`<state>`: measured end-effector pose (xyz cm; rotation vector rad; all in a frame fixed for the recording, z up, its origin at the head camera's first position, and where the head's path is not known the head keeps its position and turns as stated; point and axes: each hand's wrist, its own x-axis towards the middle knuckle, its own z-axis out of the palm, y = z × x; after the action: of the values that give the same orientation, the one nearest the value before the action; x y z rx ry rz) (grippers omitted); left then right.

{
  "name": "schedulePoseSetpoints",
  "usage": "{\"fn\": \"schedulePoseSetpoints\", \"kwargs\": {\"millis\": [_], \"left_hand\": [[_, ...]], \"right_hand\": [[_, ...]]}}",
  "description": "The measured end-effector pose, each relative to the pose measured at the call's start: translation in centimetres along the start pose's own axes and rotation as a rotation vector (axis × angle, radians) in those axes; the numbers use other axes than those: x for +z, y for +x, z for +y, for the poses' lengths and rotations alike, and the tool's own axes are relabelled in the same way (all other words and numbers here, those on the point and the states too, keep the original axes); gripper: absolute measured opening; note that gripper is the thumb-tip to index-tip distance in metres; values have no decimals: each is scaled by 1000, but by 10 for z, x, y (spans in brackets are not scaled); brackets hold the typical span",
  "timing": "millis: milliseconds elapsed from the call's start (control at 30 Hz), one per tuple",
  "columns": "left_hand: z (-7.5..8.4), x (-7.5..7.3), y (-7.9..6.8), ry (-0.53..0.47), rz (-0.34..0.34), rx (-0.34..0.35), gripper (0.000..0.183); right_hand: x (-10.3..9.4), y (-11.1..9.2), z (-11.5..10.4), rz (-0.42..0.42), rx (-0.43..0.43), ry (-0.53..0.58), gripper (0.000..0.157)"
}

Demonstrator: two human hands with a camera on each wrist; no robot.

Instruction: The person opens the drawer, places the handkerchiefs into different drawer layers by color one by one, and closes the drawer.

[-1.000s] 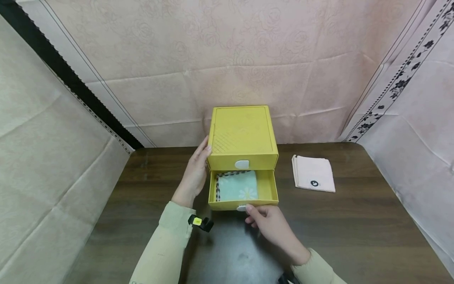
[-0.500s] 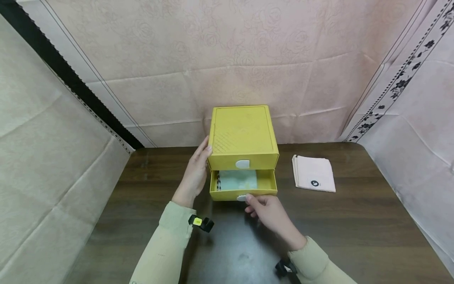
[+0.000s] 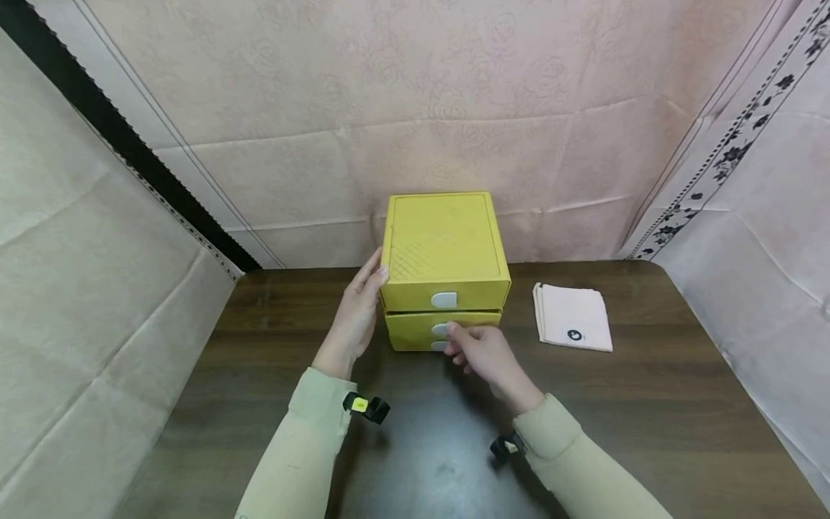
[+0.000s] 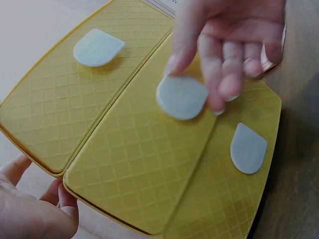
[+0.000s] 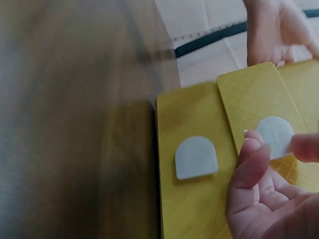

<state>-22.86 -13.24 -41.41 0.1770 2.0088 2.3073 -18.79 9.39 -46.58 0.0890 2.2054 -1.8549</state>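
Observation:
A yellow drawer box [image 3: 447, 238] stands at the table's back, with white pull tabs on its fronts. My left hand [image 3: 353, 317] rests along its left side, thumb by the front corner. With thumb and fingers, my right hand [image 3: 483, 353] pinches the white tab [image 4: 182, 99] of the middle drawer [image 4: 124, 164]. That drawer sits almost flush, with a thin dark gap along its top edge in the head view. In the right wrist view its front stands slightly proud of the lower drawer [image 5: 189, 199]. The drawer's inside is hidden.
A folded white cloth [image 3: 573, 317] with a small dark round mark lies to the box's right on the dark wooden table [image 3: 415, 461]. Pale patterned fabric [image 3: 454, 108] hangs behind the table and at both sides.
The middle drawer has slid back into the box, pushed by my right hand at its tab. The light blue patterned cloth inside has gone out of sight. My left hand has stayed in place.

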Motion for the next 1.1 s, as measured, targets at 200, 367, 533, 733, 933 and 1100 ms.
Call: {"fn": "schedulePoseSetpoints", "kwargs": {"millis": [200, 367, 533, 733, 933, 1100], "left_hand": [[2, 1, 1, 8, 14, -2, 54], [1, 4, 0, 7, 40, 12, 56], [4, 5, -3, 69, 89, 1, 52], [21, 0, -5, 207, 126, -48, 50], [25, -3, -7, 158, 72, -82, 51], [34, 2, -14, 162, 78, -90, 51]], "right_hand": [[0, 7, -8, 3, 24, 29, 46], [0, 6, -10, -7, 26, 35, 45], [0, 7, -8, -14, 40, 43, 47], [5, 8, -5, -46, 45, 91, 49], [6, 5, -3, -37, 38, 98, 51], [7, 0, 3, -57, 29, 76, 56]]}}
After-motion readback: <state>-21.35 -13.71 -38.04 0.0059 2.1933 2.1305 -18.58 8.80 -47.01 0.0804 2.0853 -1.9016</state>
